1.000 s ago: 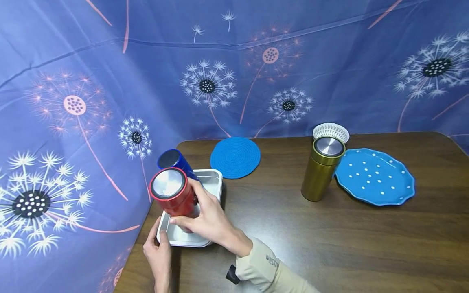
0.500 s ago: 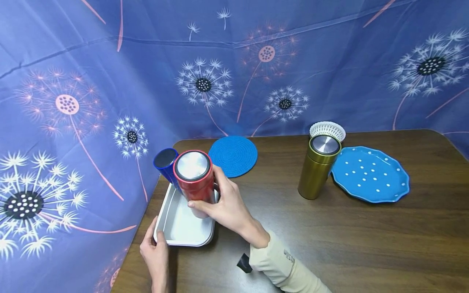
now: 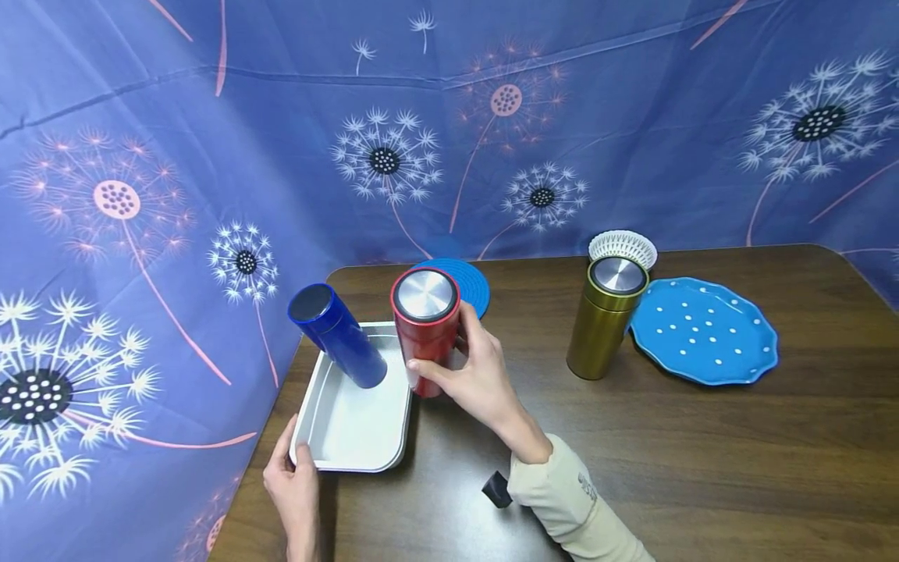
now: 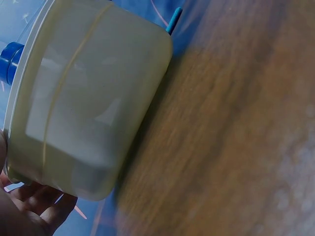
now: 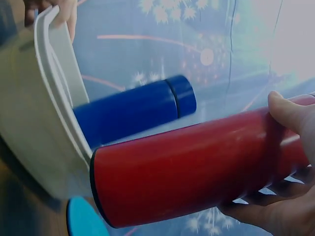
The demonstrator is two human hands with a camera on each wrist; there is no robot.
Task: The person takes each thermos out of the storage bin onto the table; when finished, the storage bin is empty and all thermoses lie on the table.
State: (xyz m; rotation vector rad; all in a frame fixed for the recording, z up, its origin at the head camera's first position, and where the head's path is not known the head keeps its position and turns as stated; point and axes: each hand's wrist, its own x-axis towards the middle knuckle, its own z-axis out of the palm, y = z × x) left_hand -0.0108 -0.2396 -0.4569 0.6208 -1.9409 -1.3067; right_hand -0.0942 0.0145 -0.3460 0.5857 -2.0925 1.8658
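My right hand (image 3: 485, 382) grips a red thermos flask (image 3: 430, 336) with a silver-topped lid, fingers and thumb wrapped round its upper body. In the right wrist view the red flask (image 5: 187, 167) hangs raised beside the container's rim. A white rectangular container (image 3: 351, 429) stands on the table, and inside it a blue flask (image 3: 344, 339) stands near the back. At the container's front left corner my left hand (image 3: 291, 484) pinches the rim, thumb on the inside. The left wrist view shows the container's outer wall (image 4: 88, 108) with fingers under its rim.
Behind the red flask lies a round blue woven mat (image 3: 467, 285). A gold flask (image 3: 605, 320) stands farther right, before a white basket (image 3: 623, 246) and beside a blue dotted plate (image 3: 705, 332). A patterned blue cloth (image 3: 316, 117) hangs along the table's back and left.
My right hand has carried the red flask rightward, from over the container to its right rim, uncovering the blue flask. My left hand keeps its hold on the container's corner.
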